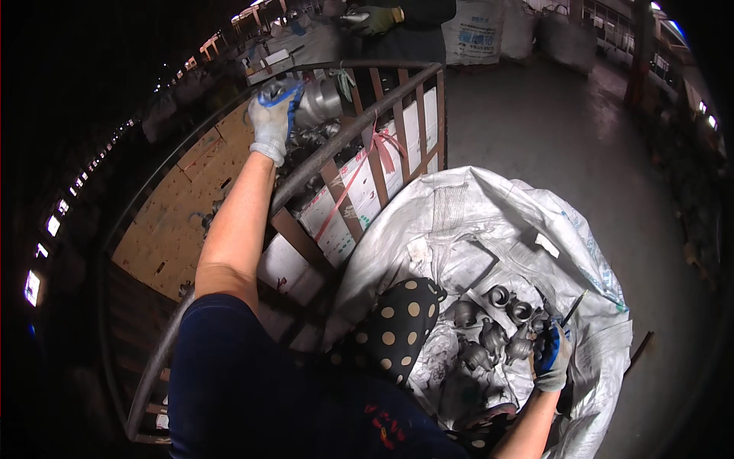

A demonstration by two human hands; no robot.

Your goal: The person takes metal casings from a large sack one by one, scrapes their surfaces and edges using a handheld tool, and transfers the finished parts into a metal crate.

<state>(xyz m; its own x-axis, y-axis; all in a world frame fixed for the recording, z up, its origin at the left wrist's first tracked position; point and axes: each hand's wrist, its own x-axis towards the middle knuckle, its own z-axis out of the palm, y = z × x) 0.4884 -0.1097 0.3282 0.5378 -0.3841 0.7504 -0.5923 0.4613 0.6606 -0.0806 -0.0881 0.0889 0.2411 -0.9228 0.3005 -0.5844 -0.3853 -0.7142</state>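
Over the metal cage on the left, my left hand [271, 121], in a white and blue work glove, is closed on the near end of a large stepped grey metal casting [319, 103]. The hand partly hides that end. On the right, my right hand [553, 358], in a similar glove, is down inside the big white woven sack [459, 195]. Its fingers are closed round a thin dark rod [575, 306] that sticks up past them. Beside it lie several small rounded grey castings [493, 334], some with open round mouths.
The cage's brown top rail [344, 141] runs between my left arm and the sack. A plywood panel [180, 199] lines the cage. Beyond it, another person's gloved hand [375, 21] shows. White bulk sacks [474, 34] stand at the back on the grey floor [527, 122].
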